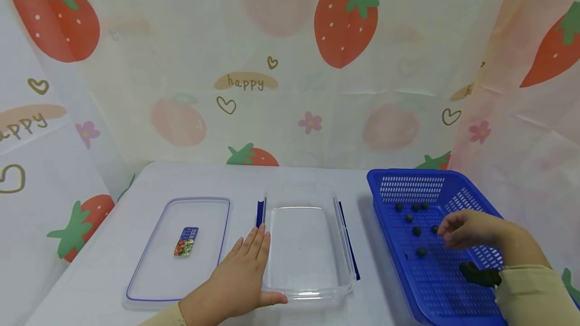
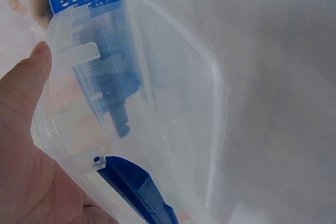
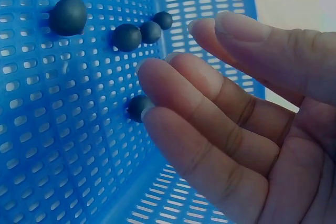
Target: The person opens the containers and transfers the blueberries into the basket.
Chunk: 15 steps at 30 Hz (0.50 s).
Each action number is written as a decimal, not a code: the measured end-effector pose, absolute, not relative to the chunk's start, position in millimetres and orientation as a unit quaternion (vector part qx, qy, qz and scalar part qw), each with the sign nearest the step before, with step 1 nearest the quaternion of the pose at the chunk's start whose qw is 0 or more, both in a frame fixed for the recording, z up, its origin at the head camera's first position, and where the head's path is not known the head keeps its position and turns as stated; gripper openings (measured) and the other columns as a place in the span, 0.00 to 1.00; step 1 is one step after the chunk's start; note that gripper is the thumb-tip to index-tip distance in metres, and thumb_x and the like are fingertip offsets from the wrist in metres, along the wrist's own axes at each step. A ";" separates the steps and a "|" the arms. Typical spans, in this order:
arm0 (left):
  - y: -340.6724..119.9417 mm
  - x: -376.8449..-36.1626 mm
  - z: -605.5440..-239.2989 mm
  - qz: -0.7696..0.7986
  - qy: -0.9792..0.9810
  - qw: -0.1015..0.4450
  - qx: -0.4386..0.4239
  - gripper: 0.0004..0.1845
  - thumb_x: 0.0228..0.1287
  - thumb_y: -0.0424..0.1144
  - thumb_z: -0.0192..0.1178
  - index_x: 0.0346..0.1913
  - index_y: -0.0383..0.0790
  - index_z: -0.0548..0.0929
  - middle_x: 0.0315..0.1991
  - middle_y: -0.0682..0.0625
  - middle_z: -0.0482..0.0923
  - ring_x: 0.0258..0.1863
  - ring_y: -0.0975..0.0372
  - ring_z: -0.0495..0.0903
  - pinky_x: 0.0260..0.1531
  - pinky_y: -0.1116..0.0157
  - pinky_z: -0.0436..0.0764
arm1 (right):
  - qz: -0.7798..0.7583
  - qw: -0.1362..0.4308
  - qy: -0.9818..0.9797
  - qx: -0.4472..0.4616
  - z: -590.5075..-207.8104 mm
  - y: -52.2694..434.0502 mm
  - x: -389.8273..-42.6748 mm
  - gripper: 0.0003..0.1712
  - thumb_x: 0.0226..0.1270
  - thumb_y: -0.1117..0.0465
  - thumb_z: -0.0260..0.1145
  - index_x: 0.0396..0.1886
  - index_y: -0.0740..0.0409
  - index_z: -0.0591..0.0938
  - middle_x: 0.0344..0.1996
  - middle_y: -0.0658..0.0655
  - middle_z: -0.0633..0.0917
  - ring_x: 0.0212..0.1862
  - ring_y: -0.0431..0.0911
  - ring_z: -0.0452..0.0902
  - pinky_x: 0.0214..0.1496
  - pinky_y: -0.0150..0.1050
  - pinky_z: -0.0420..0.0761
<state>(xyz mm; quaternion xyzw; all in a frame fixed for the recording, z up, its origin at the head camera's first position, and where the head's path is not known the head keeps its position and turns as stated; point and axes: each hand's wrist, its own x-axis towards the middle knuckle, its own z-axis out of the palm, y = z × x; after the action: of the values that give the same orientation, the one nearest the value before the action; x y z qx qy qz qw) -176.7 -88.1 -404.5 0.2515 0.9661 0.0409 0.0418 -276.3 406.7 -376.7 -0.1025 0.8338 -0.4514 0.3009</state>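
a strawberry-print curtain (image 1: 290, 64) hangs behind a white table (image 1: 317, 175), where a clear plastic container (image 1: 308, 245) stands open at the centre. just left of the container lies its flat clear lid (image 1: 176, 250), a small colourful label on it. the person's left hand (image 1: 235, 278) rests against the container's near left corner, fingers straight and laid along the wall, thumb along the front rim; the left wrist view shows the thumb (image 2: 26, 77) pressed to the clear edge above a blue clasp (image 2: 136, 187). right of the container stands a blue perforated basket (image 1: 408, 185) holding several small dark berries (image 1: 416, 231). the person's right hand (image 1: 466, 229) hovers inside the basket, fingers (image 3: 210, 114) loosely bent and apart, holding nothing, their tips just beside one berry (image 3: 137, 107). other berries (image 3: 127, 36) lie farther from the container's side, towards the basket's far wall.
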 end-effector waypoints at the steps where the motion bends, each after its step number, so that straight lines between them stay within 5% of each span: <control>1: -88.2 -176.8 -404.9 0.041 0.966 0.041 0.252 0.61 0.46 0.77 0.45 0.69 0.29 0.50 0.71 0.36 0.44 0.70 0.48 0.41 0.64 0.48 0.52 | -0.451 0.301 0.834 -0.104 -375.5 406.0 -276.3 0.13 0.61 0.68 0.59 0.40 0.77 0.74 0.31 0.58 0.80 0.37 0.52 0.79 0.43 0.49 0.79; 15: -90.3 -174.7 -402.0 0.031 0.965 0.023 0.258 0.60 0.45 0.77 0.46 0.69 0.29 0.52 0.70 0.36 0.45 0.70 0.48 0.43 0.63 0.49 0.54 | -0.432 0.279 0.845 -0.146 -365.1 401.2 -278.3 0.12 0.62 0.67 0.60 0.41 0.74 0.75 0.34 0.58 0.81 0.38 0.46 0.79 0.42 0.42 0.80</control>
<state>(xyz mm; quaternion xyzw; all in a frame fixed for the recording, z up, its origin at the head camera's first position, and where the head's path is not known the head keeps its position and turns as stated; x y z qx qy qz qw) -174.7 -90.3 -402.0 0.2579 0.9654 0.0312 0.0227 -278.3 401.2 -365.1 -0.1455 0.8450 -0.4325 0.2789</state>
